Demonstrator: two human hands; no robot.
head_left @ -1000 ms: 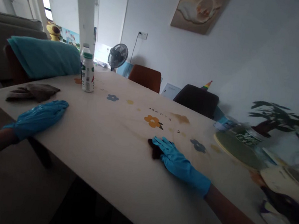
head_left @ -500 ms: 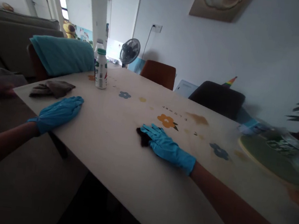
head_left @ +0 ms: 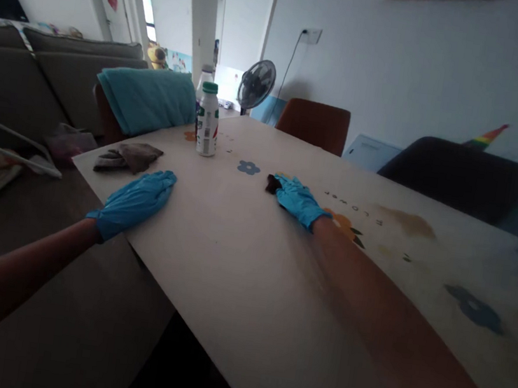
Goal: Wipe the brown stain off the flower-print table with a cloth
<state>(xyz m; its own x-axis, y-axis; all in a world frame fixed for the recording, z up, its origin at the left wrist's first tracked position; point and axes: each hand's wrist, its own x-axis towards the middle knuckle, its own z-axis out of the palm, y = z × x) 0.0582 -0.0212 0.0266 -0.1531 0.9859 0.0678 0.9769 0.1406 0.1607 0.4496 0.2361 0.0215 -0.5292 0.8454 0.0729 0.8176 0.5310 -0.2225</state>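
Observation:
My right hand [head_left: 299, 201], in a blue glove, presses a small dark brown cleaning pad [head_left: 272, 184] onto the table [head_left: 210, 264]. Only the pad's front end shows past the fingers; the rest is under the hand. Blue and orange flowers are printed on the pale tabletop around it. Also gloved in blue, my left hand [head_left: 137, 199] lies flat near the table's left edge, with nothing in it. Just beyond its fingers rests a crumpled grey-brown cloth [head_left: 131, 158].
Two bottles stand at the far left, the front one a white bottle [head_left: 207, 126] with a green cap. A turquoise towel [head_left: 149, 98] hangs over a chair. Along the far side are a brown chair [head_left: 314, 125] and a black chair [head_left: 458, 177]. A brownish stain [head_left: 409, 223] marks the tabletop.
My right hand has slid the pad farther away across the table, toward the blue printed flower. The view has turned right. My left hand stays flat on the table.

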